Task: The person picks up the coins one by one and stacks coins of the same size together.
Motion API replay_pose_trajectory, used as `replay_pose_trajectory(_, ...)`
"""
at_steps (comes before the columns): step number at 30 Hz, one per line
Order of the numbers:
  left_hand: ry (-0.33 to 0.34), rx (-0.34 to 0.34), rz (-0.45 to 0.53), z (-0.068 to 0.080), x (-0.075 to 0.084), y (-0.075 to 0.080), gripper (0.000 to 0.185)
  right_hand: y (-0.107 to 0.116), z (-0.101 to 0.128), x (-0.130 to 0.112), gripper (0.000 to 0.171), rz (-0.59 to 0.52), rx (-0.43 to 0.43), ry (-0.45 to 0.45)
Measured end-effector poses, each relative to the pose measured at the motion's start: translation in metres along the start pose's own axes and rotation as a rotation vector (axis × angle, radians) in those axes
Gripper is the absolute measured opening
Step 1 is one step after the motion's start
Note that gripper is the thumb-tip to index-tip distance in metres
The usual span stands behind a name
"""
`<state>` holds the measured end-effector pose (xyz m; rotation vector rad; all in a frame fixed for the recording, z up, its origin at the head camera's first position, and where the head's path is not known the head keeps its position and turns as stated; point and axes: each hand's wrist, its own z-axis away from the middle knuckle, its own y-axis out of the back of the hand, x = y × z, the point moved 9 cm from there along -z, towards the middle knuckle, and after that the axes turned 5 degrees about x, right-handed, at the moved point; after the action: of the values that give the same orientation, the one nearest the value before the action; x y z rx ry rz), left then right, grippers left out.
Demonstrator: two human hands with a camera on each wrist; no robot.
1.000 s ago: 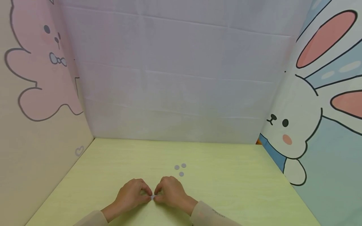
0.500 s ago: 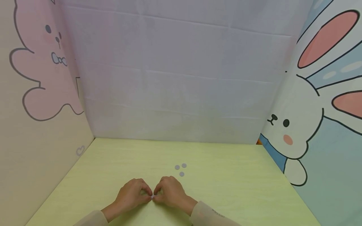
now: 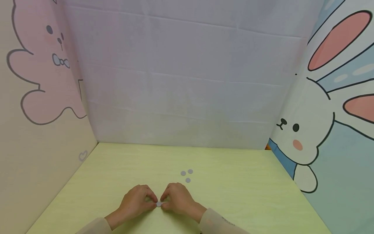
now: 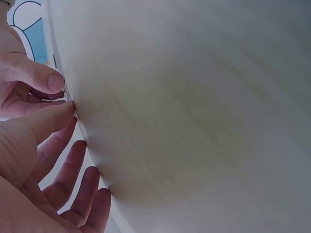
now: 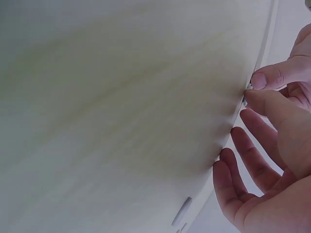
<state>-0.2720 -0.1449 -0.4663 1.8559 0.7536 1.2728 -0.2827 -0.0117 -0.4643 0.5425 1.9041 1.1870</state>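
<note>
- Left hand (image 3: 135,202), near centre of the pale yellow-green wooden tabletop (image 3: 248,195), pinches a small flat grey round disc (image 3: 159,204) with curled fingertips.
- Right hand (image 3: 178,200) pinches the same disc from the right.
- Only the head view shows three more small grey discs (image 3: 187,175), just beyond the right hand.
- Wrist views show thumbs meeting at the table surface, the disc barely visible.
</note>
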Motion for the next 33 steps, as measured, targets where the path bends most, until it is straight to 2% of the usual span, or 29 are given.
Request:
replay_pose_trajectory(9,-0.003,-0.006,0.003,-0.0002,0.0004,0.0002,0.017,0.0006,0.0010,0.0003,0.007,-0.006,0.009,0.011)
replay_pose_trajectory(33,-0.020,-0.009,0.000,-0.0020,-0.0014,-0.0006,0.016,0.0034,-0.0008,-0.0041,0.010,0.013,0.043,0.022)
